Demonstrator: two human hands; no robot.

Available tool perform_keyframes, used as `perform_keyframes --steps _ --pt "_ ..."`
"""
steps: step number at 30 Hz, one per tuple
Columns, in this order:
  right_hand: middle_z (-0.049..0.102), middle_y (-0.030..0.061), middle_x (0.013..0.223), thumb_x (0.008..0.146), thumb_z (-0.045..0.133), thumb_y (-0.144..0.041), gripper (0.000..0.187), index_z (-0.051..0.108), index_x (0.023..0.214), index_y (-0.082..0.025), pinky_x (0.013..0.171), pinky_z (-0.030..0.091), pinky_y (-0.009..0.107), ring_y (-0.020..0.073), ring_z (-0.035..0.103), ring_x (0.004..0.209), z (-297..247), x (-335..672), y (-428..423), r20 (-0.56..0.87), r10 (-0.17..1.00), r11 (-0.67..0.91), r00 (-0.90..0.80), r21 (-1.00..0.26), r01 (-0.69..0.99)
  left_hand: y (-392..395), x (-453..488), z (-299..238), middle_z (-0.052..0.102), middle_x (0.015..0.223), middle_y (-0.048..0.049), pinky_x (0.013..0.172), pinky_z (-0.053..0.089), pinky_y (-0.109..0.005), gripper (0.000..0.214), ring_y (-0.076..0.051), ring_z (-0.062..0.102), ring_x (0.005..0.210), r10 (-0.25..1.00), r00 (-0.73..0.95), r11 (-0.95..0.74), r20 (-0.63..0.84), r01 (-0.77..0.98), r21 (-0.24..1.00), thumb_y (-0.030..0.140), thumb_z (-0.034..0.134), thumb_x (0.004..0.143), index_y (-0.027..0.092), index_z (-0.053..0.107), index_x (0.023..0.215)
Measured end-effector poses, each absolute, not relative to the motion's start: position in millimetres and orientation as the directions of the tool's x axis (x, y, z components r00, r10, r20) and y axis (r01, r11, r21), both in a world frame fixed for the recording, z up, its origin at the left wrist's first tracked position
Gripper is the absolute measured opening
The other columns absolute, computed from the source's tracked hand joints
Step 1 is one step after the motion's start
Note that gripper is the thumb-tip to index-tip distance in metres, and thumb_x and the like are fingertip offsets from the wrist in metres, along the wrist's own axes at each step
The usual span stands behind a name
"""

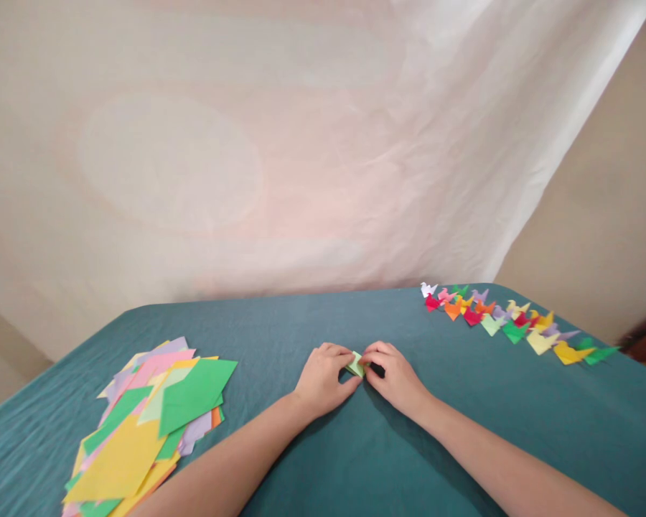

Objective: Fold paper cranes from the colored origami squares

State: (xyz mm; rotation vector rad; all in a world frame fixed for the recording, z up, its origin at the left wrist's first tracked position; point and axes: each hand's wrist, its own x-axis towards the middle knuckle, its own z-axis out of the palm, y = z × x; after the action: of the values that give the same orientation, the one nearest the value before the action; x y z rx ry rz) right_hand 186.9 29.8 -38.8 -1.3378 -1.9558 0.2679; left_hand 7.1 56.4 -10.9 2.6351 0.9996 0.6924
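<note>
A small folded piece of pale green paper (pixel 357 365) is between my two hands, low over the middle of the table. My left hand (pixel 327 379) has it pinched from the left, thumb nearest me and fingers along the far side. From the right, the fingertips and thumb of my right hand (pixel 395 377) close on its other edge. Parts of the paper are covered by my fingers, so its exact folded shape is hard to make out.
A loose heap of coloured paper sheets (pixel 121 459) lies at the left. Toward the back right, several folded paper birds (pixel 492 324) stand in rows near the edge of the cloth-covered table (pixel 280 323). A pale sheet (pixel 301 158) hangs behind.
</note>
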Motion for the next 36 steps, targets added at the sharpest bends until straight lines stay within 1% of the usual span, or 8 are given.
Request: perform_keyframes --steps 4,8,12,20,26,29,32,36 --pt "0.059 0.0029 0.084 0.079 0.051 -0.01 0.017 0.064 0.08 -0.022 0.075 0.042 0.031 0.0178 0.053 0.082 -37 186 27 0.471 0.858 0.455 -0.206 -0.511 0.729 52 8 -4 0.062 0.103 -0.003 0.084 0.038 -0.034 0.022 -0.022 0.052 0.097 0.643 0.692 -0.766 0.328 0.579 0.28 0.035 0.057 0.08 0.022 0.061 0.098" --pt "0.059 0.0029 0.084 0.08 0.05 -0.01 0.015 0.061 0.08 -0.021 0.075 0.043 0.03 0.0172 0.054 0.08 -37 186 27 0.464 0.869 0.434 -0.173 -0.547 0.716 49 10 0 0.063 0.102 -0.004 0.081 0.039 -0.034 0.026 -0.023 0.053 0.095 0.626 0.712 -0.779 0.318 0.59 0.213 0.04 0.052 0.084 0.021 0.059 0.099" --pt "0.058 0.0028 0.084 0.081 0.049 -0.009 0.015 0.059 0.083 -0.02 0.074 0.043 0.029 0.017 0.055 0.08 -36 186 27 0.466 0.872 0.429 -0.149 -0.58 0.692 49 13 -3 0.064 0.101 -0.0062 0.082 0.038 -0.035 0.031 -0.023 0.055 0.094 0.641 0.694 -0.763 0.327 0.622 0.175 0.041 0.046 0.088 0.02 0.057 0.108" --pt "0.057 0.0025 0.085 0.083 0.046 -0.012 0.014 0.057 0.084 -0.02 0.072 0.043 0.028 0.0165 0.055 0.079 -34 184 24 0.463 0.876 0.42 -0.133 -0.599 0.682 51 13 -8 0.065 0.099 -0.0054 0.08 0.04 -0.034 0.03 -0.021 0.056 0.092 0.649 0.688 -0.755 0.326 0.635 0.162 0.034 0.037 0.093 0.02 0.056 0.111" --pt "0.057 0.0025 0.085 0.084 0.045 -0.013 0.014 0.056 0.084 -0.021 0.072 0.043 0.028 0.0166 0.054 0.078 -35 183 24 0.464 0.876 0.416 -0.129 -0.593 0.689 58 13 -15 0.063 0.099 -0.0037 0.079 0.041 -0.031 0.025 -0.02 0.055 0.092 0.675 0.656 -0.733 0.338 0.65 0.203 0.029 0.049 0.086 0.023 0.057 0.11" --pt "0.056 0.0023 0.086 0.084 0.045 -0.013 0.014 0.056 0.084 -0.021 0.072 0.043 0.028 0.0164 0.054 0.078 -36 183 25 0.46 0.877 0.414 -0.137 -0.581 0.701 64 16 -17 0.063 0.095 -0.0032 0.078 0.042 -0.03 0.025 -0.02 0.056 0.089 0.689 0.639 -0.718 0.342 0.668 0.196 0.027 0.052 0.084 0.024 0.058 0.108" --pt "0.056 0.002 0.086 0.08 0.048 -0.011 0.012 0.055 0.083 -0.021 0.072 0.043 0.028 0.0163 0.054 0.077 -37 183 25 0.446 0.885 0.398 -0.137 -0.57 0.719 67 18 -16 0.062 0.091 -0.0031 0.076 0.042 -0.029 0.022 -0.019 0.056 0.087 0.676 0.653 -0.723 0.342 0.676 0.139 0.023 0.054 0.082 0.023 0.06 0.103" --pt "0.055 0.0021 0.085 0.076 0.054 -0.012 0.012 0.055 0.084 -0.02 0.072 0.043 0.028 0.0172 0.054 0.079 -38 183 26 0.434 0.892 0.375 -0.128 -0.548 0.748 66 21 -13 0.062 0.08 -0.0031 0.069 0.042 -0.031 0.012 -0.02 0.057 0.078 0.623 0.715 -0.753 0.318 0.658 -0.003 0.022 0.049 0.086 0.02 0.061 0.089"
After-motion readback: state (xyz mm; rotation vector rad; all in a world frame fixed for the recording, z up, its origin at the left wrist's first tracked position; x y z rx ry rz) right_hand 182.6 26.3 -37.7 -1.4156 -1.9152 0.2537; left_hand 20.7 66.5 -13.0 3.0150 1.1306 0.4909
